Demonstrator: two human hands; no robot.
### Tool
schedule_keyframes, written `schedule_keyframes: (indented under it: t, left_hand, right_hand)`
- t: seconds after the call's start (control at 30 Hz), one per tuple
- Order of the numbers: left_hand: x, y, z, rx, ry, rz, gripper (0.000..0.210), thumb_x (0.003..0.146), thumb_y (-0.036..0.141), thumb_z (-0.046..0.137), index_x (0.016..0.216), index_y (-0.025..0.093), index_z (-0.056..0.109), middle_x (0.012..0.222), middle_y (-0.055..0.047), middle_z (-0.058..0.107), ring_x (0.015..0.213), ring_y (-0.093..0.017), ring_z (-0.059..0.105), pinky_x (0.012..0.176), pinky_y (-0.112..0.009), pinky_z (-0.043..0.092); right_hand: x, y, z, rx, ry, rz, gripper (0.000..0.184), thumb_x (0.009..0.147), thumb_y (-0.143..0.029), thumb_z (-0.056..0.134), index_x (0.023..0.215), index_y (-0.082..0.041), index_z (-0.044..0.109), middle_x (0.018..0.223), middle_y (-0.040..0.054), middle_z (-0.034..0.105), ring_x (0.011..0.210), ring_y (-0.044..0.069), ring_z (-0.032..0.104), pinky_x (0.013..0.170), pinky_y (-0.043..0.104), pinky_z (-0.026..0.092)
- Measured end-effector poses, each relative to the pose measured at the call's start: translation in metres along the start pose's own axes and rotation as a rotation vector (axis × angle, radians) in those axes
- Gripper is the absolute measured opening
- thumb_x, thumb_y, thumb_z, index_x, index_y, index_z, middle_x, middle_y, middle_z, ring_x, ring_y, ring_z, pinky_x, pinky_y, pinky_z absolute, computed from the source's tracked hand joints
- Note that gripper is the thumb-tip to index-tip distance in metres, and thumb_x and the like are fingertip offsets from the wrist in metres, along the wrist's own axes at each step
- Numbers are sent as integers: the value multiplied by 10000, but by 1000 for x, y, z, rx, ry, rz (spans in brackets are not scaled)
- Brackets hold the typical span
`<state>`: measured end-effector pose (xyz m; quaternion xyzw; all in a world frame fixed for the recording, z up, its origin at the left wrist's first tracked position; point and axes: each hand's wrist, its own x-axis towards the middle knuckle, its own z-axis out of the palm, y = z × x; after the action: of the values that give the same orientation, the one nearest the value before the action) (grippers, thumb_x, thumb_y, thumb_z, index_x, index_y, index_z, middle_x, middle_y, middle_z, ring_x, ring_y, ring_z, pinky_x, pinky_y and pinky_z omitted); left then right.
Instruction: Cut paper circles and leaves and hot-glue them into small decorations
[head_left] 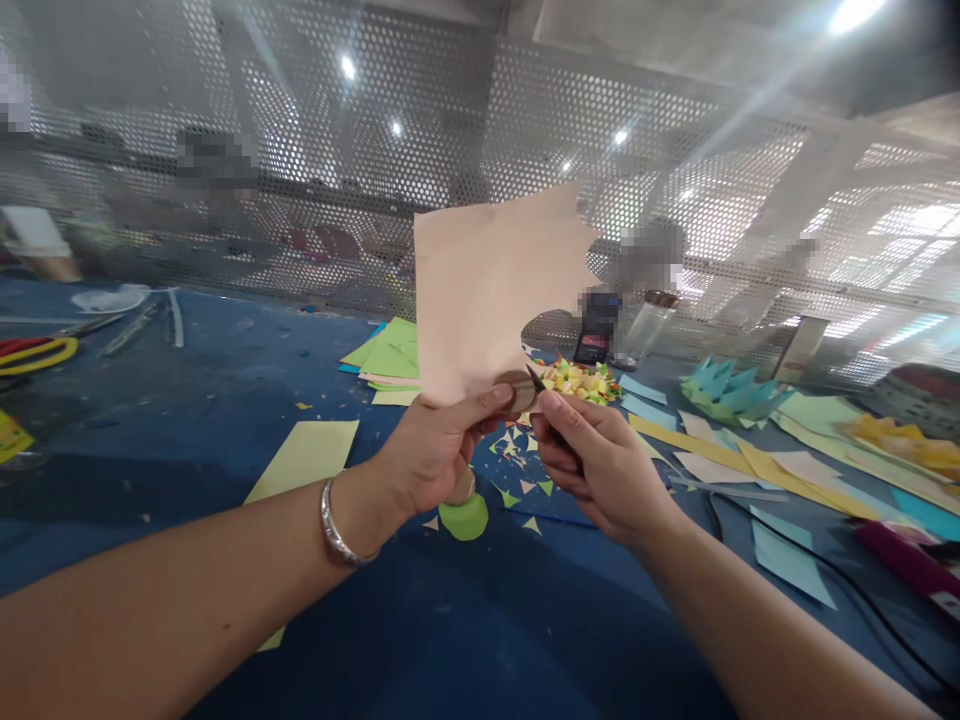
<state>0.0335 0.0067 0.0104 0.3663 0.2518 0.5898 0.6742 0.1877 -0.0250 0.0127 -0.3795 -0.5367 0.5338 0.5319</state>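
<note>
Near the middle, my left hand [450, 440] pinches a peach paper sheet [487, 290] upright, its right edge notched and cut away in a curve. Against the sheet's lower corner, under my left thumb, sits a round brownish disc [516, 393]. In my right hand [600, 455] is a dark cutting tool [534, 378] with its pointed tip beside the disc; my fingers hide the rest, so its exact kind is unclear. A light green paper circle [463, 518] lies on the table below my left hand. Small paper offcuts [514, 445] are scattered beneath both hands.
On the blue table [247, 370], stacked coloured sheets [394, 355] lie behind my left hand. A heap of paper scraps [577, 380], a phone [598, 328] and a glass bottle [649, 330] stand beyond my right. Paper strips [720, 450] and a black cable [825, 570] lie at right.
</note>
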Motion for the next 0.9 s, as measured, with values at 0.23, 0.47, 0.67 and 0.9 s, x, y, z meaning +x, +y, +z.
schedule_keyframes:
  t: [0.23, 0.47, 0.67, 0.9]
  left_hand:
    - [2, -1, -4, 25, -11, 17, 270, 650, 168, 896, 900, 160, 793, 874, -19, 756, 739, -106, 643, 676, -233, 467]
    - [3, -2, -5, 46, -23, 32, 246, 653, 175, 902, 876, 177, 799, 856, -9, 756, 726, -102, 630, 676, -232, 464]
    - [2, -3, -4, 49, -34, 62, 258, 649, 191, 906, 879, 176, 791, 881, -25, 765, 760, -126, 655, 707, -255, 475]
    - [-2, -2, -3, 118, -55, 174, 273, 690, 211, 878, 941, 177, 776, 973, -55, 769, 873, -192, 679, 777, -307, 515]
  right_hand:
    - [-1, -2, 1, -11, -1, -5, 466, 820, -582, 729, 674, -184, 534, 500, -87, 341, 410, 33, 230, 336, 159, 120]
    - [-1, -1, 0, -3, 0, -12, 451, 836, -564, 723, 680, -183, 542, 493, -91, 338, 401, 31, 233, 339, 159, 137]
    - [-1, -2, -1, -16, 7, -16, 459, 838, -571, 718, 672, -184, 535, 494, -91, 332, 403, 32, 238, 342, 161, 126]
    - [-1, -1, -1, -70, 3, -16, 467, 857, -587, 688, 671, -198, 509, 490, -96, 295, 399, 39, 220, 347, 179, 106]
